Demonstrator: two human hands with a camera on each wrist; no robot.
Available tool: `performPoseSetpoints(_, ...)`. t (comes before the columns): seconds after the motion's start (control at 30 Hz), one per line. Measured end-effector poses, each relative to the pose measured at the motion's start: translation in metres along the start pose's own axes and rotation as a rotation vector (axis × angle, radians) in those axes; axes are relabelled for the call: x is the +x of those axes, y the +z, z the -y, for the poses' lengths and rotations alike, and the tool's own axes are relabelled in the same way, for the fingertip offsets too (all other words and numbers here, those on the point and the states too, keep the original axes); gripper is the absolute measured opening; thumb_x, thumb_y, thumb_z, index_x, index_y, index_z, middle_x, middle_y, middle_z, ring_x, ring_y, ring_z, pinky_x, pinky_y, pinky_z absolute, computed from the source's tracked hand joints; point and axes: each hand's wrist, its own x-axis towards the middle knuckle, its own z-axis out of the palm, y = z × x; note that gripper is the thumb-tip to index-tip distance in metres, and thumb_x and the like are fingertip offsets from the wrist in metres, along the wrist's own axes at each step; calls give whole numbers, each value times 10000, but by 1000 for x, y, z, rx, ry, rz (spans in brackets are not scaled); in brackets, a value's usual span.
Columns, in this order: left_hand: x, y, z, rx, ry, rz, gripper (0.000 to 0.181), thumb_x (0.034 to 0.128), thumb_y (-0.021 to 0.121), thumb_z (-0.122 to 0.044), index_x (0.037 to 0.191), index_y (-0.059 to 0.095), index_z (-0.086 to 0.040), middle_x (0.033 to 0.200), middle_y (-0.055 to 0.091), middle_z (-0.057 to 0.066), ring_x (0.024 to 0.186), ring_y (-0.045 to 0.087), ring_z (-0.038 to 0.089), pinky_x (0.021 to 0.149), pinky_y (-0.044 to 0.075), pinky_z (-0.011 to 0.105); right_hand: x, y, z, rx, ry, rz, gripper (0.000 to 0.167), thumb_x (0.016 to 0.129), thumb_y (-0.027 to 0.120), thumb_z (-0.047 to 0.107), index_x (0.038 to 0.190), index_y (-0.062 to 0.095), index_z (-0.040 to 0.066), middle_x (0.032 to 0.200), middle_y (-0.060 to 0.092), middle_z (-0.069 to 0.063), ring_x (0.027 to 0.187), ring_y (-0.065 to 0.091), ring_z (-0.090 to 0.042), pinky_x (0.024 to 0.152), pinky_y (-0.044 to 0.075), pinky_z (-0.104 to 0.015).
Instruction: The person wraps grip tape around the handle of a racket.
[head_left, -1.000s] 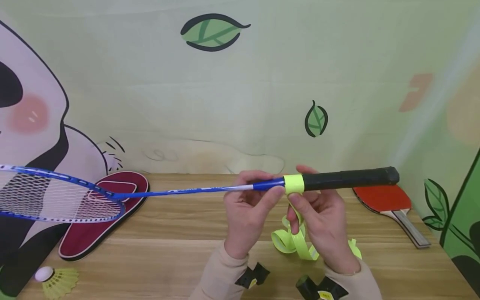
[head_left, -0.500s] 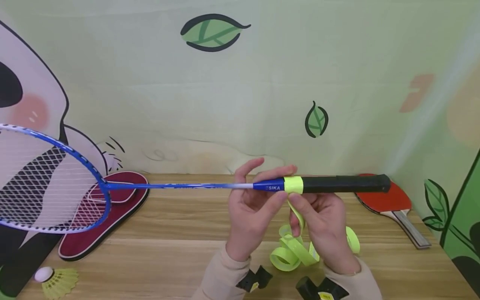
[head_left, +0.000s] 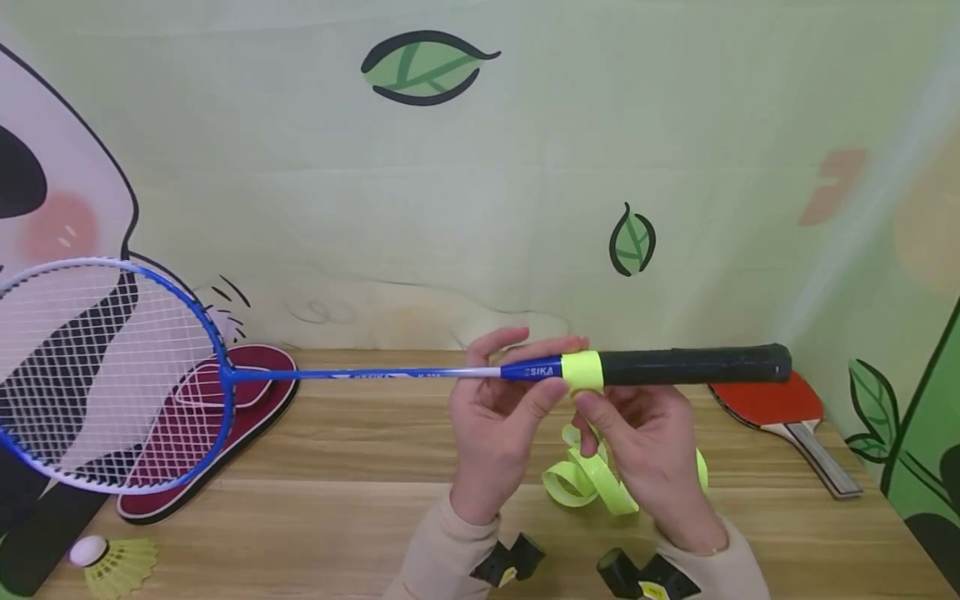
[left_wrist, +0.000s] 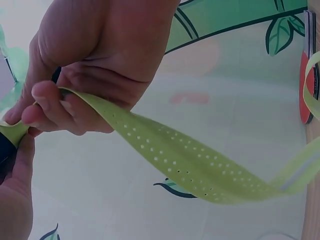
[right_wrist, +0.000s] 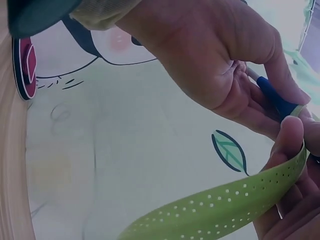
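A blue badminton racket is held level above the table, head to the left, black handle to the right. Yellow-green perforated tape is wrapped round the handle's front end, beside the blue cone. My left hand grips the racket at the cone, its thumb on the tape's edge. With thumb and fingers my right hand pinches the tape just below the handle. In the left wrist view the loose strip hangs from the right hand's fingers; the right wrist view shows it too.
A coil of the tape lies on the wooden table under the hands. At the back right is a red table tennis paddle. On the left are a dark red case and a yellow shuttlecock.
The racket has turned about its shaft, so its strings face the head camera more fully. Its head first rose, then dropped slightly. Both hands remain at the wrapped tape.
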Motion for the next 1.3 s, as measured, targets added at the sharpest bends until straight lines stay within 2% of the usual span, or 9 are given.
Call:
performPoseSetpoints(0.13,-1,1,1,-21,3,-18,379,908,650,8,1237,475,-60,1148,687,135,1056,664,273,868,554,326,1,1,-5,35,-89,-31,142,861,639,-133,994,609,-93,663,643,-67,472,562,-134,393,426,-238)
performPoseSetpoints(0.23,0,2,1,-26,15,-35,356,894,664,17,1204,518,-81,1133,699,81,1048,669,252,863,557,333,1,1,-7,47,-112,-51,170,845,671,-114,1005,621,-83,673,652,-55,477,571,-127,408,444,-229)
performPoseSetpoints(0.53,-1,4,1,-10,12,-99,304,868,702,12,1125,588,-102,1077,716,75,1023,681,240,849,561,335,-1,1,-7,-5,-94,-94,224,841,700,-73,1047,615,-94,765,670,-40,541,621,-123,490,519,-207)
performPoseSetpoints(0.63,-1,4,1,5,8,-114,282,866,710,0,1105,602,-102,1053,722,60,993,692,218,829,568,315,1,1,-7,24,-107,-83,292,832,707,-74,1101,600,-114,896,713,-91,558,624,-132,512,527,-213)
performPoseSetpoints(0.77,-1,4,2,31,5,-142,217,855,733,-30,1038,619,-41,1011,726,36,929,702,183,785,574,273,2,1,-8,82,-125,-56,402,833,697,-85,1203,550,-140,1045,704,-132,582,616,-146,541,532,-225)
performPoseSetpoints(1.07,-3,5,1,103,-22,-205,343,842,772,-143,934,578,125,915,709,-29,771,659,75,651,543,182,1,2,-6,146,-109,-29,420,850,679,-87,1250,552,-108,883,691,-59,586,599,-136,540,520,-219)
performPoseSetpoints(1.23,-3,6,1,116,-44,-202,414,849,769,-179,939,547,158,899,694,-38,750,639,64,649,531,173,0,1,-6,177,-79,-9,379,851,666,-108,1216,563,-109,869,687,-67,593,594,-143,542,516,-227)
performPoseSetpoints(1.3,-4,6,1,89,-50,-173,361,865,754,-170,978,564,115,936,689,-23,792,638,79,684,528,180,0,1,-5,193,-67,-3,362,851,659,-118,1199,559,-117,878,686,-72,596,594,-146,543,515,-230)
